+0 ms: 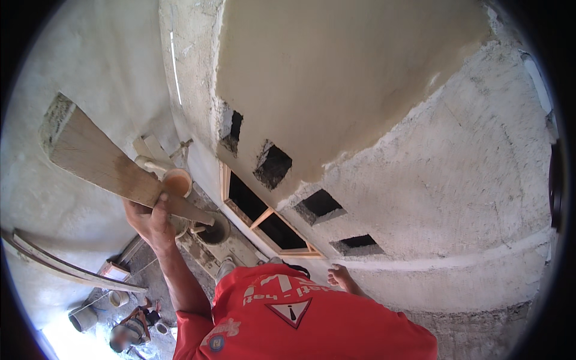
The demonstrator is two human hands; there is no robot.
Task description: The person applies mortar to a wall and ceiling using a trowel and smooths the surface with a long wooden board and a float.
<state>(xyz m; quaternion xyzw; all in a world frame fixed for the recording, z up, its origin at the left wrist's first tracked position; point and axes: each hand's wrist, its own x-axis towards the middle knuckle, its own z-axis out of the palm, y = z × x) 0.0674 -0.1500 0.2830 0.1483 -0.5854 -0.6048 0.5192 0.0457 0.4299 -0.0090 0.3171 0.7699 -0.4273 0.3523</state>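
Wooden board [108,155] in left hand [149,223]

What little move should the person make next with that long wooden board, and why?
I'd say bring the right hand over to help steady the wooden board. Only the left hand grips it, away from its wide end, so that end sticks out with nothing visibly holding it. The right hand looks empty, so it could probably help.
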